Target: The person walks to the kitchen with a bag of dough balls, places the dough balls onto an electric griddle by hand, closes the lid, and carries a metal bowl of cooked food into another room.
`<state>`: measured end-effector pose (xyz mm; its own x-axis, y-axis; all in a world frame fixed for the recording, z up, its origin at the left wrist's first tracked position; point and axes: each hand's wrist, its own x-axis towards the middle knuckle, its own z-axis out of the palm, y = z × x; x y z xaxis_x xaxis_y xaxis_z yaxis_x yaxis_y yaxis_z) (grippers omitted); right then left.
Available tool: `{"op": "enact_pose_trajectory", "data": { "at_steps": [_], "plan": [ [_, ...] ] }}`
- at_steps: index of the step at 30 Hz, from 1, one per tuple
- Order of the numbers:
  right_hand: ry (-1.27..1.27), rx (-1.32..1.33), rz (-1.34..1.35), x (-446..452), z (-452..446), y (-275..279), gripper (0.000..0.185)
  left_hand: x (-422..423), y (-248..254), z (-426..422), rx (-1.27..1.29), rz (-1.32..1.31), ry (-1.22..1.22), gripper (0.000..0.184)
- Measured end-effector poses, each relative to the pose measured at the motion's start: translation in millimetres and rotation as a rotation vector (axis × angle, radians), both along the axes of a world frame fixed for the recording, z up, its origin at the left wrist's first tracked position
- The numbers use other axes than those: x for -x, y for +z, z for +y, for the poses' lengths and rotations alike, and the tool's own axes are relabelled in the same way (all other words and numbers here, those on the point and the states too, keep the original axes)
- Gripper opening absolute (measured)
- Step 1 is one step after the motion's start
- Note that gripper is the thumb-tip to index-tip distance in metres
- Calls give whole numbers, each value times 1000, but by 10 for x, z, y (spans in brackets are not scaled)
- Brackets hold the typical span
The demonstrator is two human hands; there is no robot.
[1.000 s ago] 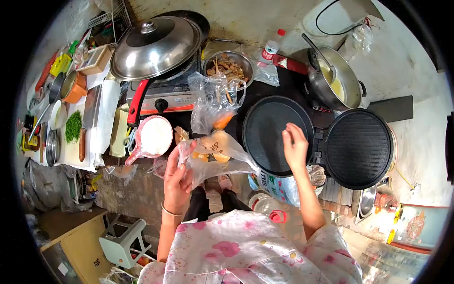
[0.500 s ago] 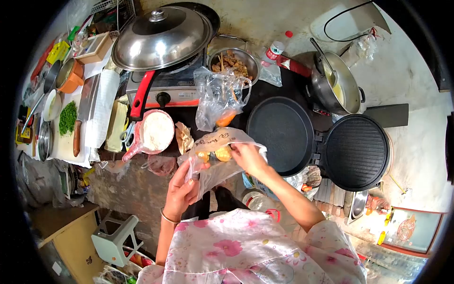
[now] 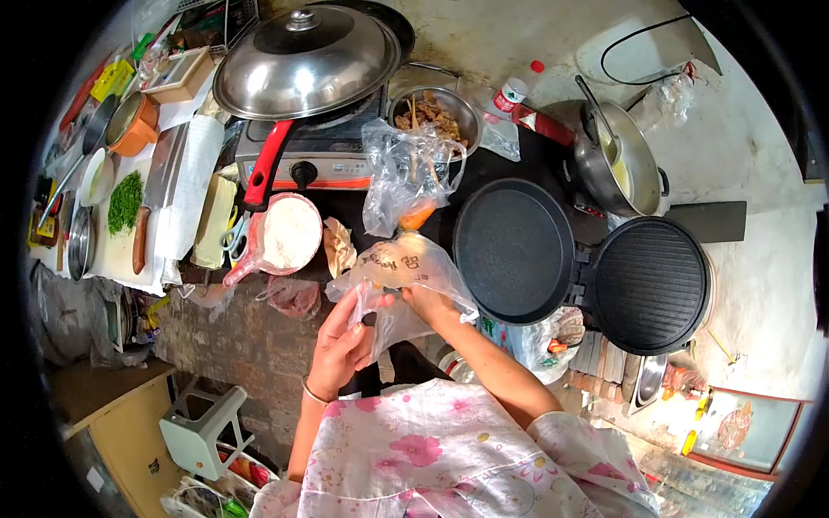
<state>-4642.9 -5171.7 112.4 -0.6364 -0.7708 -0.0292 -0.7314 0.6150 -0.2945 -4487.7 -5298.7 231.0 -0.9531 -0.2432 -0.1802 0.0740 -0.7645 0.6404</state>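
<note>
Countertop [image 3: 479, 168], dark and crowded, runs across a cramped kitchen, seen from above by a person in a white floral garment [image 3: 414, 449]. At the upper left, a large wok lid [image 3: 302, 69], domed and metallic, covers a wok with a red handle [image 3: 269, 164] pointing toward the person. Beneath it is a gas stove [image 3: 341, 160].

Right of centre, a hinged griddle lies open: a smooth round pan [image 3: 514, 250] on the left, a ridged plate [image 3: 652, 285] on the right. Behind it, a deep steel pot [image 3: 596, 186] tilts, with a ladle [image 3: 598, 112] inside.

A printed plastic bag [image 3: 401, 259], translucent, is at front centre, just left of the smooth pan, held up between both hands. Behind it sits a clear bag [image 3: 389, 177] with something orange at its bottom. A pink bowl [image 3: 249, 259] of white powder stands left of the printed bag; a steel bowl [image 3: 471, 121] of brown food pieces is farther back.

The left hand [image 3: 338, 341] pinches the printed bag's near edge between thumb and fingers. The right hand [image 3: 427, 306] reaches into the bag; its fingertips are hidden, so whether they grip anything cannot be told.

Smallest are chopped greens [image 3: 125, 203] at far left and a thin bracelet [image 3: 313, 393] on the left wrist.
</note>
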Motion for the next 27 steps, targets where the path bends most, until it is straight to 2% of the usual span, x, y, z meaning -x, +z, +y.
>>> {"op": "enact_pose_trajectory", "data": {
  "at_steps": [2,4,5,7,8,10,11,13,14,15,17,19,21,23,25,27],
  "plan": [
    [36,131,122,-5,27,11,20,7,6,7,-1,-3,6,52],
    [-86,77,-43,-35,31,282,31,28,5,14,-1,-28,35,56],
    [-83,76,-42,-59,35,422,31,36,4,13,-2,-27,37,56],
    [-268,285,-401,-118,74,628,42,43,0,8,2,-25,48,56],
    [-264,284,-402,-131,125,630,42,47,-2,-5,2,-25,51,56],
    [-298,591,-982,-137,206,706,45,51,-6,-32,-16,2,26,52],
    [-296,590,-981,-133,277,777,45,52,1,-35,-17,4,28,52],
    [-498,749,-1574,-130,345,1192,40,75,33,-36,-34,9,43,52],
    [-446,834,-1735,-121,427,1227,41,86,38,-38,-36,15,39,52],
    [-447,836,-1725,-112,473,1300,41,90,39,-41,-23,19,45,52],
    [-355,950,-1948,-118,551,1466,44,95,29,-33,-15,28,44,52],
    [-361,988,-1973,-123,645,1520,49,99,16,-27,-34,33,67,52],
    [-237,1096,-2143,-100,725,1607,47,101,21,-18,-51,35,62,52],
    [-230,1140,-2115,-53,810,1663,51,108,31,-16,-51,18,89,53],
    [-111,1244,-2132,32,881,1785,52,101,33,-7,-28,4,104,56],
    [-148,1278,-2087,112,1017,1773,54,92,49,-5,-18,6,119,56]
  ]
}}
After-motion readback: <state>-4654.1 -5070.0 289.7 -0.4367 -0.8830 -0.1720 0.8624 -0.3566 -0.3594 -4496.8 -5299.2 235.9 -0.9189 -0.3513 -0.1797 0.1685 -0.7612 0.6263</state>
